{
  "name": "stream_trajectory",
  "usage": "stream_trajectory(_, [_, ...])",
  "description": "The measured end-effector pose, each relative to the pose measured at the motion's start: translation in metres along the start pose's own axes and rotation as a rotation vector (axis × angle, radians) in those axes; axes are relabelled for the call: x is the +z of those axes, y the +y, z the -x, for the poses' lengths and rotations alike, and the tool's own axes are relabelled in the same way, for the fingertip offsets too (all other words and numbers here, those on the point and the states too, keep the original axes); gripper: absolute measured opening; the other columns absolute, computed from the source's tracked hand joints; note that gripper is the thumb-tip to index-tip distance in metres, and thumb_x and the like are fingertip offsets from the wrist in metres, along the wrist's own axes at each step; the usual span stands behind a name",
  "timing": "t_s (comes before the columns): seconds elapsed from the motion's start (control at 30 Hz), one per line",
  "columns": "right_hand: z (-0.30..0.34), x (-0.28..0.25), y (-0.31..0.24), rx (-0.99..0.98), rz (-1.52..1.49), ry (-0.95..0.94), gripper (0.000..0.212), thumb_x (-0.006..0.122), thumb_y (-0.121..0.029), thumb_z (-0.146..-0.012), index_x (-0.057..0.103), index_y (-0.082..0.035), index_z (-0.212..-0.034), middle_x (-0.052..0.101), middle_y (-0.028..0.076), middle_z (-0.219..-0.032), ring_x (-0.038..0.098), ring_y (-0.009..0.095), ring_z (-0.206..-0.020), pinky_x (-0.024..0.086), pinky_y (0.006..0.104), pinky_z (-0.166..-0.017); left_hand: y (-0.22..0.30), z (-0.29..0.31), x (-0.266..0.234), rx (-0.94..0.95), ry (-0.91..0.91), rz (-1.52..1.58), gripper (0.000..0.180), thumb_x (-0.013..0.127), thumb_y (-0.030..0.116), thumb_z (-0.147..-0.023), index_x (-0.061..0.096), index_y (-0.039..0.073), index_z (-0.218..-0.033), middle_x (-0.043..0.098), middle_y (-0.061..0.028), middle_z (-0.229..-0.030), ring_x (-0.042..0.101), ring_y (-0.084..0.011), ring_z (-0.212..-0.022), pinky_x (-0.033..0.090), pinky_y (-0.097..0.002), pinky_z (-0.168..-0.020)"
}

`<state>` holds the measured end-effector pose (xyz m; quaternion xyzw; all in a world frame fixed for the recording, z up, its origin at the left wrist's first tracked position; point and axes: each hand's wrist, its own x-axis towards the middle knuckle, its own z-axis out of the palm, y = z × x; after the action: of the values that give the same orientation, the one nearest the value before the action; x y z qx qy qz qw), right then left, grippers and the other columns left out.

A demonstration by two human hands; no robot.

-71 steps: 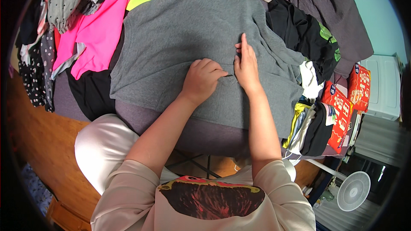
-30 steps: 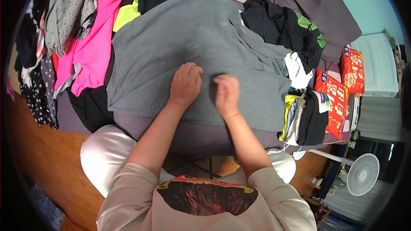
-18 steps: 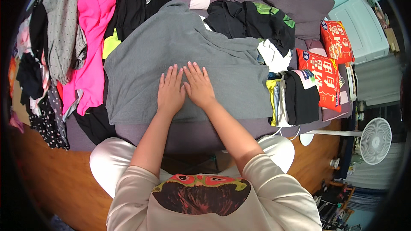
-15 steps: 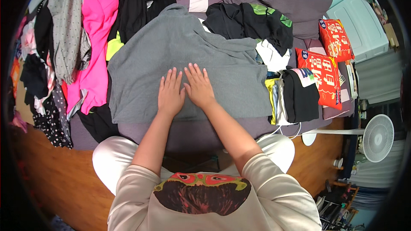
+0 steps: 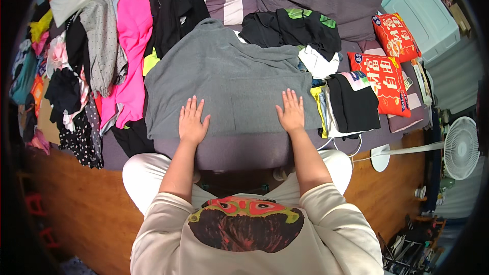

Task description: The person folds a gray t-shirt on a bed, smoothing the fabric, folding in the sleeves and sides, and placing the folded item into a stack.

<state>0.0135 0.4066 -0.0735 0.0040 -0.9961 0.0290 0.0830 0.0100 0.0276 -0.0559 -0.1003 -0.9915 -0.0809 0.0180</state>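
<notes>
A large grey garment lies spread over the sofa seat in front of me; its exact kind is hard to tell. My left hand rests flat on its near left part, fingers stretched out. Near the garment's right end, my right hand also lies flat, palm down, fingers stretched. Just right of it stands a row of folded clothes, with a yellow piece and a folded black garment. A black garment with green patches and a white cloth lie beyond the grey one.
Heaped clothes fill the left side, including a bright pink garment and a grey dotted one. Red cushions lie on the right of the purple sofa. A white fan stands on the wooden floor at right.
My hands have moved apart: the right has slid right across the grey garment, the left slightly left and nearer. The whole view has shifted a little.
</notes>
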Motion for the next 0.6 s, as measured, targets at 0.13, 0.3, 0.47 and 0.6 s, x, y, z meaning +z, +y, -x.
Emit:
stream_trajectory(0.13, [0.005, -0.005, 0.010, 0.063, 0.030, -0.001, 0.067, 0.050, -0.046, -0.099, 0.037, -0.009, -0.153, 0.029, 0.009, -0.163, 0.022, 0.025, -0.152, 0.014, 0.0495, -0.124, -0.013, 0.007, -0.001, -0.046, 0.071, -0.005, 0.066, 0.048, 0.047, -0.099, 0.035, 0.018, -0.156, 0.023, -0.0093, -0.165, 0.020, -0.0264, -0.152, 0.017, -0.0459, -0.123])
stream_trajectory(0.3, [0.002, -0.002, 0.004, 0.067, 0.004, 0.023, 0.065, 0.052, -0.042, -0.099, 0.039, -0.008, -0.152, 0.031, 0.010, -0.162, 0.024, 0.027, -0.151, 0.014, 0.0516, -0.123, -0.007, 0.002, 0.000, -0.121, 0.095, -0.056, 0.069, 0.053, 0.050, -0.096, 0.039, 0.014, -0.154, 0.026, -0.0138, -0.163, 0.022, -0.0288, -0.151, 0.019, -0.0466, -0.123])
stream_trajectory(0.47, [-0.022, -0.006, -0.032, -0.054, -0.226, 0.146, 0.057, 0.061, -0.022, -0.095, 0.045, -0.006, -0.147, 0.041, 0.016, -0.155, 0.033, 0.032, -0.147, 0.023, 0.0519, -0.121, 0.036, -0.028, -0.001, -0.061, 0.181, 0.059, 0.074, 0.059, 0.050, -0.094, 0.039, 0.010, -0.153, 0.026, -0.0166, -0.163, 0.022, -0.0296, -0.151, 0.019, -0.0473, -0.123])
stream_trajectory(0.6, [-0.065, -0.030, -0.066, -0.095, -0.470, 0.193, 0.050, 0.057, -0.010, -0.095, 0.048, -0.005, -0.143, 0.048, 0.018, -0.149, 0.045, 0.036, -0.137, 0.037, 0.0457, -0.113, 0.055, -0.051, 0.006, 0.063, 0.169, 0.119, 0.073, 0.058, 0.050, -0.094, 0.039, 0.010, -0.152, 0.026, -0.0167, -0.163, 0.022, -0.0296, -0.152, 0.019, -0.0462, -0.123])
